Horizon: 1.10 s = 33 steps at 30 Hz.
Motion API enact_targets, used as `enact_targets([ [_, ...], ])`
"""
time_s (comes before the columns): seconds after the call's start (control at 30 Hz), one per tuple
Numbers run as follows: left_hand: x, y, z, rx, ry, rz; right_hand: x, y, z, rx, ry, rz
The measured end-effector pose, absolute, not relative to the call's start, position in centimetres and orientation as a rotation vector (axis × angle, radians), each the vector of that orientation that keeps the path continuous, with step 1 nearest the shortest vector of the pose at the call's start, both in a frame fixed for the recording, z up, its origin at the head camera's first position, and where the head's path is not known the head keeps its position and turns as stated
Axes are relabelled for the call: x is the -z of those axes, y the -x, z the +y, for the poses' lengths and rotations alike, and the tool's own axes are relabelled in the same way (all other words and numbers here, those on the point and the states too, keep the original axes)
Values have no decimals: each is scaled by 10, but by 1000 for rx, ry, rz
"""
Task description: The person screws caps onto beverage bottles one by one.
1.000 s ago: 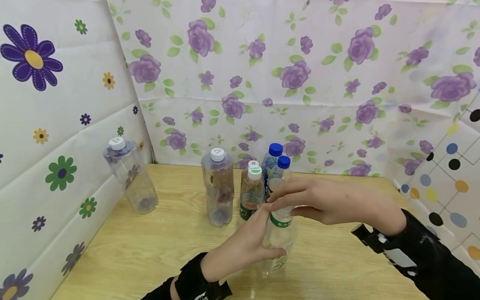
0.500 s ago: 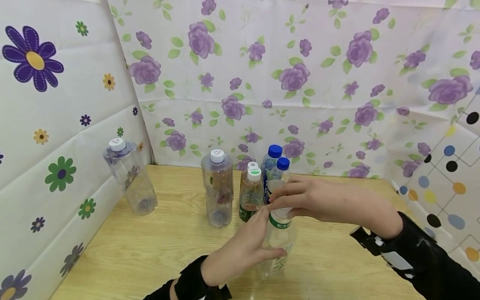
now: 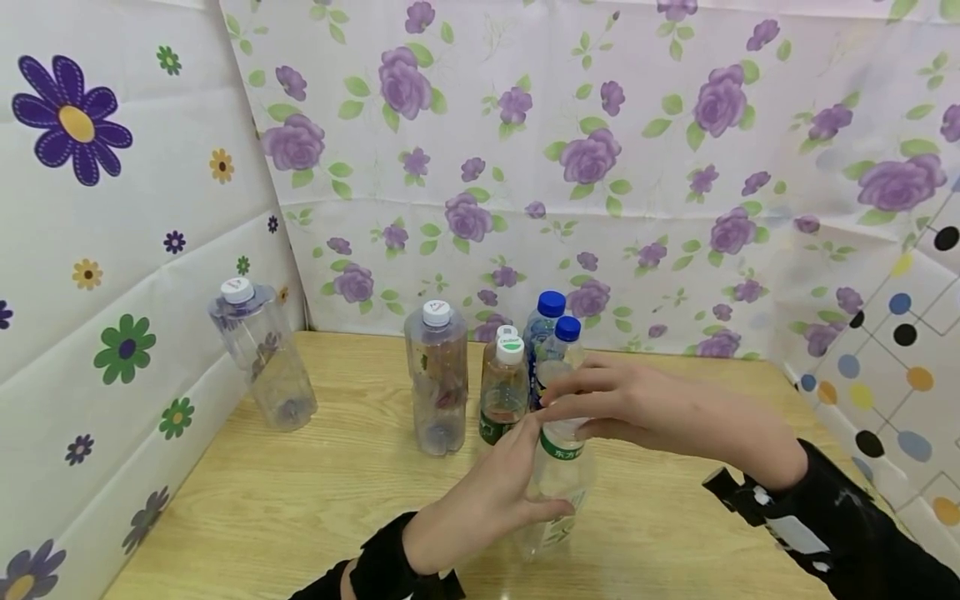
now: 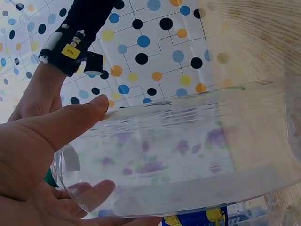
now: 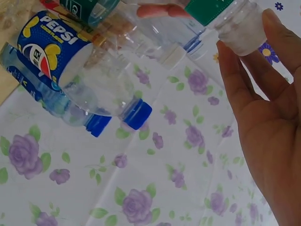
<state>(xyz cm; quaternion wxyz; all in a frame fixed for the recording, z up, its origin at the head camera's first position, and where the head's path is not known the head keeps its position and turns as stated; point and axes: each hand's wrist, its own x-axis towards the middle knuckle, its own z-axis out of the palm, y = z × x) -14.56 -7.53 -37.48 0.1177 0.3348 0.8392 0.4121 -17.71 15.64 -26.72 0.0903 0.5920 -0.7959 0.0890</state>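
A clear plastic bottle (image 3: 558,483) with a green neck band (image 3: 561,445) stands near the front of the table. My left hand (image 3: 483,496) grips its body, thumb across the near side. In the left wrist view the thumb (image 4: 70,123) lies along one side of the clear wall, with fingers at the other. From above, my right hand (image 3: 645,404) reaches to the bottle's top. Seen in the right wrist view, its thumb and fingers pinch the whitish translucent cap (image 5: 242,30), just past the green band; in the head view those fingers hide the cap.
Close behind stand two blue-capped bottles (image 3: 551,304), one with a Pepsi label (image 5: 54,44), and two smaller white-capped bottles (image 3: 504,392). A taller white-capped bottle (image 3: 437,383) stands left of them, another (image 3: 266,358) at the far left. Patterned cloth walls (image 3: 525,167) enclose the wooden table (image 3: 352,517).
The head view has shifted very slightly. Both hands keep their hold on the bottle, and the other bottles have stayed in place.
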Motion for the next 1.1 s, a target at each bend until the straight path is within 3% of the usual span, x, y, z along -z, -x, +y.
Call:
enact_targets([
  [0.27,380,148,-75,-1243,-1091,2454,294,165,164,-445,-1632,-2337],
  [0.83,387,149,-72,-1318,-1186,2528,397,152,183,-1045,-1194,-2412],
  [1.1,384,149,-74,-1260,-1205,2579,413,153,190,-1123,-1126,-2443],
])
